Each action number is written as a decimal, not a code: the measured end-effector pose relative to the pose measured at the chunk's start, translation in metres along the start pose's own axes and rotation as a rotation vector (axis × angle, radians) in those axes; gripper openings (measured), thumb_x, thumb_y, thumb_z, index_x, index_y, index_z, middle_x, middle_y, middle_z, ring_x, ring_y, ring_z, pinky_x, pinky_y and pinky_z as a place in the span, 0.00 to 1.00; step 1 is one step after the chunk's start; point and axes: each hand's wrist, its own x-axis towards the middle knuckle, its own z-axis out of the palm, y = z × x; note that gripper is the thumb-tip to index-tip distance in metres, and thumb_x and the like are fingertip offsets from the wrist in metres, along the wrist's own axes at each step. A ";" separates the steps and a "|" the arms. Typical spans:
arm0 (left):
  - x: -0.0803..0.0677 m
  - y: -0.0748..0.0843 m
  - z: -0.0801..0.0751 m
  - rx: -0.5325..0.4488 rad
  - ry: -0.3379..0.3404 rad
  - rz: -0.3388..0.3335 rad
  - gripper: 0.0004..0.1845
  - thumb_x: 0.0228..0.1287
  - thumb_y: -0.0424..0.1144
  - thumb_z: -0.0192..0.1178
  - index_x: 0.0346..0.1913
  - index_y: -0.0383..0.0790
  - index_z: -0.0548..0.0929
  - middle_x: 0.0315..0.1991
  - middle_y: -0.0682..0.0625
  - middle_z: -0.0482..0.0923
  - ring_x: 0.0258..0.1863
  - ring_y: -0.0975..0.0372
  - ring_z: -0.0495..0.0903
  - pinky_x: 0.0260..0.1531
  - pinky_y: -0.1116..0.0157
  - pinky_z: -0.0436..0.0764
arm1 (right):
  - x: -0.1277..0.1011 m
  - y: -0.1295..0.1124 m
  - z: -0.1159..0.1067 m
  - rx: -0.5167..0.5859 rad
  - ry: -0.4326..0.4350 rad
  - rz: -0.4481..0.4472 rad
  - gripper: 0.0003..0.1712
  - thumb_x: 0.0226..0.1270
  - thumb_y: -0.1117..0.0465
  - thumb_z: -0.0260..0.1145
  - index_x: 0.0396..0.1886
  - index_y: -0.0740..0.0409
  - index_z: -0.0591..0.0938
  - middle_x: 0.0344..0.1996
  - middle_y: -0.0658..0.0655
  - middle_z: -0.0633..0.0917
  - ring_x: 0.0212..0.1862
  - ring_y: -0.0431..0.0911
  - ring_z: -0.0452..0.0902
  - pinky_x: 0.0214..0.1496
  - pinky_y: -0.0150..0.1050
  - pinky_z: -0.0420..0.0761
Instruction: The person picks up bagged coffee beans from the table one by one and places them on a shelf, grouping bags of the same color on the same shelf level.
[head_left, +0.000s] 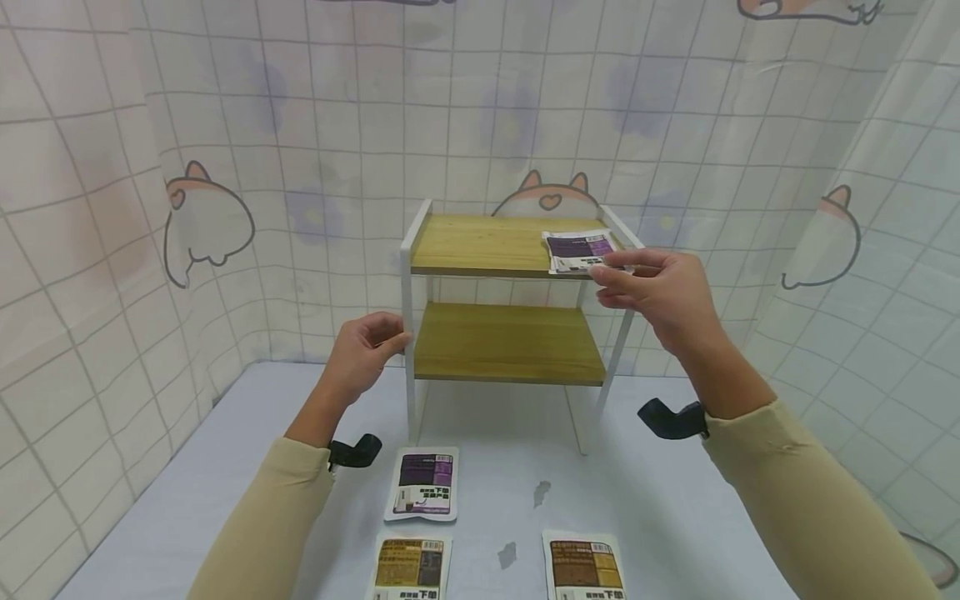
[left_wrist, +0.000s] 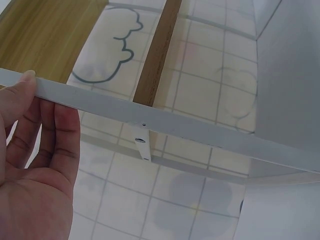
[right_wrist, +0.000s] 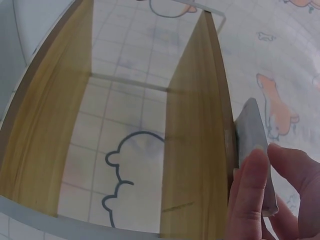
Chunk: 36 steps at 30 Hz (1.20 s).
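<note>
A pale bench (head_left: 660, 517) carries three flat packets near its front edge. A purple-and-white packet (head_left: 423, 484) lies in front of the left leg of the rack. Just nearer the front edge lies a yellow-brown packet (head_left: 410, 568), cut off by the bottom of the head view. To its right, well apart, lies a dark brown packet (head_left: 586, 568), also cut off. Two small grey marks (head_left: 542, 492) show on the bench between them. Behind and on both sides hangs a white grid-patterned curtain (head_left: 112, 208) printed with cartoon cats (head_left: 204, 221).
</note>
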 end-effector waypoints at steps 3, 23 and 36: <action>0.000 0.000 0.000 -0.005 0.003 -0.001 0.09 0.72 0.40 0.65 0.50 0.42 0.86 0.47 0.45 0.86 0.49 0.55 0.84 0.51 0.67 0.83 | 0.000 0.000 0.001 -0.042 0.014 -0.003 0.35 0.62 0.46 0.76 0.61 0.63 0.82 0.50 0.57 0.85 0.38 0.40 0.89 0.48 0.29 0.86; 0.000 -0.001 0.000 -0.001 -0.001 0.006 0.12 0.72 0.42 0.65 0.52 0.40 0.86 0.48 0.45 0.86 0.49 0.56 0.84 0.51 0.67 0.83 | 0.007 0.004 0.010 0.011 0.075 -0.010 0.31 0.59 0.49 0.78 0.56 0.63 0.85 0.45 0.57 0.88 0.35 0.42 0.91 0.43 0.34 0.88; 0.000 0.002 0.000 -0.002 0.000 -0.010 0.13 0.72 0.41 0.64 0.53 0.38 0.85 0.49 0.44 0.86 0.51 0.54 0.84 0.56 0.59 0.83 | 0.008 0.000 0.012 0.044 0.082 0.002 0.29 0.61 0.52 0.78 0.56 0.65 0.85 0.31 0.48 0.90 0.30 0.42 0.90 0.38 0.34 0.88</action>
